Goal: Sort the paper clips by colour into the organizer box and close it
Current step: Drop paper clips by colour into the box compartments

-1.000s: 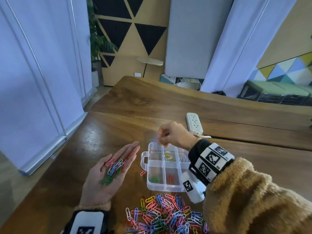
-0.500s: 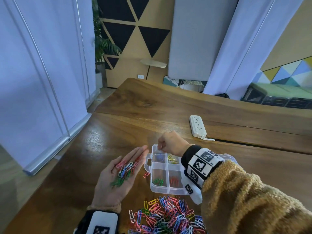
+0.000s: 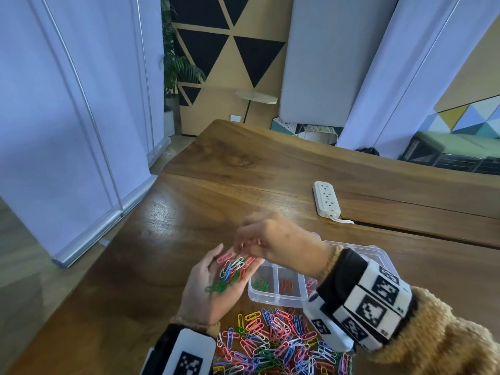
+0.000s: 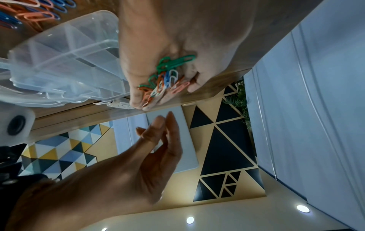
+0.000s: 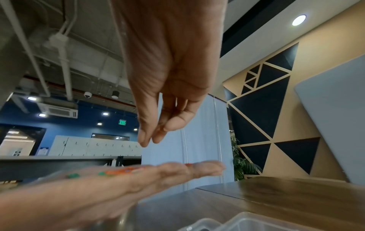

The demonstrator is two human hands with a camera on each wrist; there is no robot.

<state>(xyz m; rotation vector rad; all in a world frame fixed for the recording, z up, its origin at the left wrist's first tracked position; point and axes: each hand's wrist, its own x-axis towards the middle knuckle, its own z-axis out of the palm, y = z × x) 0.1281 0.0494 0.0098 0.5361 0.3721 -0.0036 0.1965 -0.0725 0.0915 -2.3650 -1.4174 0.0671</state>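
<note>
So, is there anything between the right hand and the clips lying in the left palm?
Nothing visible. The right hand hovers just above the clips on the open left hand, fingertips pointing down at them. Only a gap of air shows between them in the right wrist view.

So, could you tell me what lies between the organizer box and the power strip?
Only bare wooden table between organizer box and power strip, per the head view.

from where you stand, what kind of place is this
Probably an office or co-working space: a long wooden table beside folding partition panels, lockers along a blue wall, and a lit exit sign under an exposed-pipe ceiling.
</note>
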